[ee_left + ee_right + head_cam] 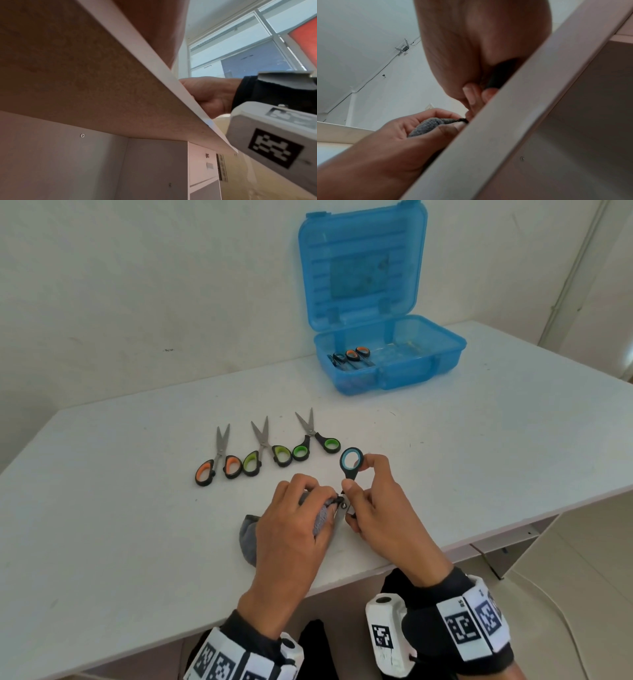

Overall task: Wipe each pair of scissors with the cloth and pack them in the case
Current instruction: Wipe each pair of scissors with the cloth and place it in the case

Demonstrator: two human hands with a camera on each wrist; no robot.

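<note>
left hand (296, 520) bunches grey cloth (320, 517) round blades, right hand (375, 501) pinches blue-handled scissors (351, 462), three pairs (262, 451) beyond the hands on the surface (479, 440), blue case (387, 350) open further back, scissors inside

Blue-handled scissors (350, 470) in grey cloth (251, 537); case (387, 361) open.

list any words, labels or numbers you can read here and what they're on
No readable words, brands or numbers.
Wrist bands: black-and-white square code markers; a tiny print beside one is too small to read.
Blue case lid: a faded patch, no legible text.
Scissors: no visible print.
</note>
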